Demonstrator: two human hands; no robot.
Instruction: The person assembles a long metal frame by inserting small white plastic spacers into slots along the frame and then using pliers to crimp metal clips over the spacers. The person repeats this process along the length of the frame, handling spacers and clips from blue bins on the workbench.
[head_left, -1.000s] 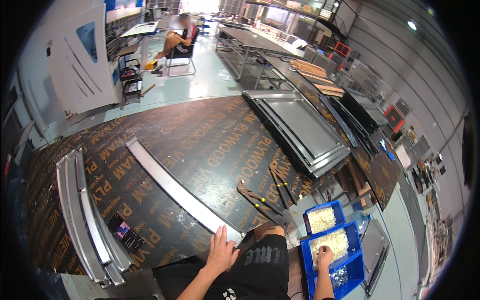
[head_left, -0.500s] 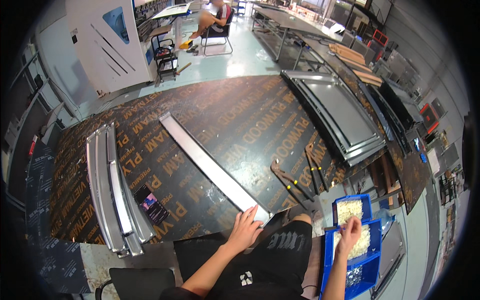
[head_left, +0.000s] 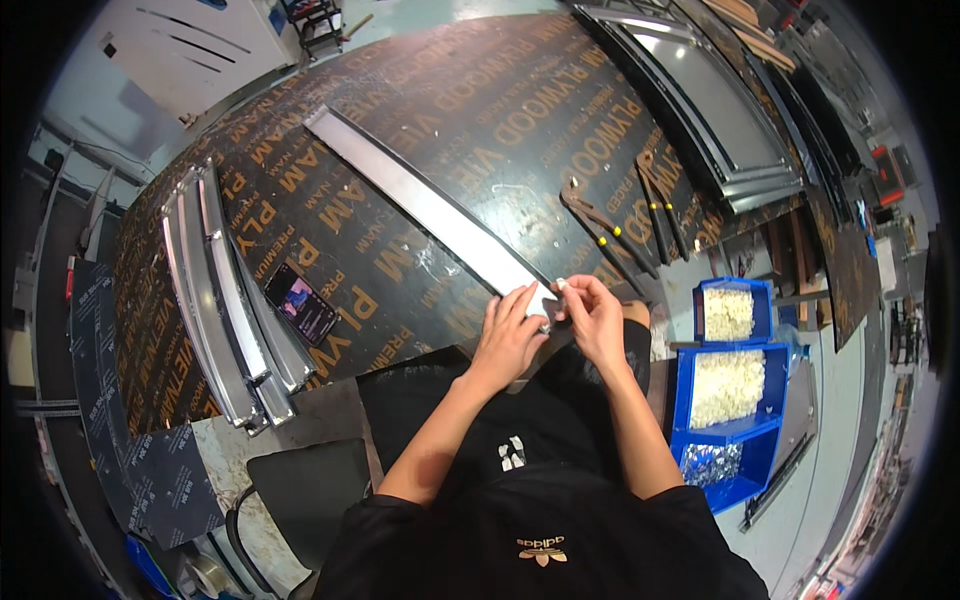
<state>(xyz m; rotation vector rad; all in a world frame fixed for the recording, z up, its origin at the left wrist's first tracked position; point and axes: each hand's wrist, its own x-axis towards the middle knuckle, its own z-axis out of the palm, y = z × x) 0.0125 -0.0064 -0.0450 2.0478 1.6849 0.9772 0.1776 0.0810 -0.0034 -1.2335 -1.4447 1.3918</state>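
A long, shallow silver metal channel (head_left: pixel 430 215) lies slantwise on the printed plywood table (head_left: pixel 400 300), its near end at the table's front edge. My left hand (head_left: pixel 507 338) grips that near end, fingers over the top face and thumb by the end. Close beside it, my right hand (head_left: pixel 597 318) is closed in a pinch on a small white piece (head_left: pixel 561 285) at the channel's right edge. Whether the piece touches the channel is hidden by the fingers.
Two pliers-like tools with yellow-banded handles (head_left: pixel 607 232) lie to the right. Blue bins (head_left: pixel 733 432) of small white pieces and shiny parts stand at lower right. Stacked metal channels (head_left: pixel 195 290) and a phone (head_left: pixel 300 303) lie left. Metal panels (head_left: pixel 690 95) are stacked at far right.
My right hand has moved from above the blue bins left to the channel's near end, with a small white piece in its pinch. My left hand stays at that end. The view has tilted downward.
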